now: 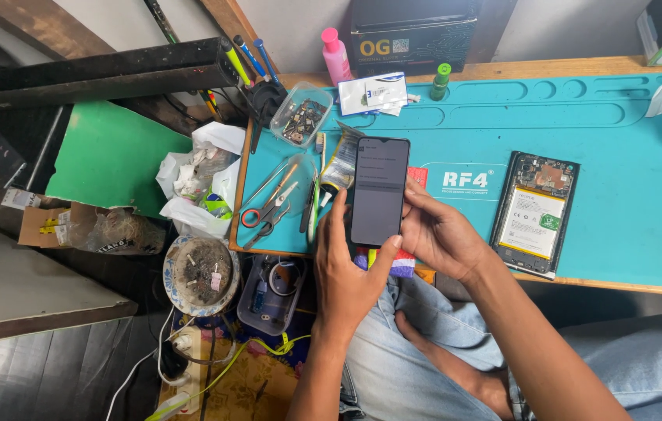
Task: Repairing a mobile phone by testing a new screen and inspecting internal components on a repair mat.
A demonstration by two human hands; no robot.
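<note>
Both my hands hold a black smartphone [378, 191] upright over the near edge of a turquoise work mat [627, 148]. Its dark screen shows a few faint lines of text near the top. My left hand [349, 269] grips the phone's lower left edge, thumb on the bottom of the screen. My right hand [441, 232] supports it from behind on the right side. An opened phone [534, 213] with its back off and its battery showing lies flat on the mat to the right, apart from my hands.
Scissors [267, 214], tweezers, a toothbrush and a tube lie at the mat's left end. A clear box of small parts [300, 115], a pink bottle [336, 54] and a green bottle [441, 81] stand behind. A plate of ash [201, 273] and a white plastic bag sit lower left.
</note>
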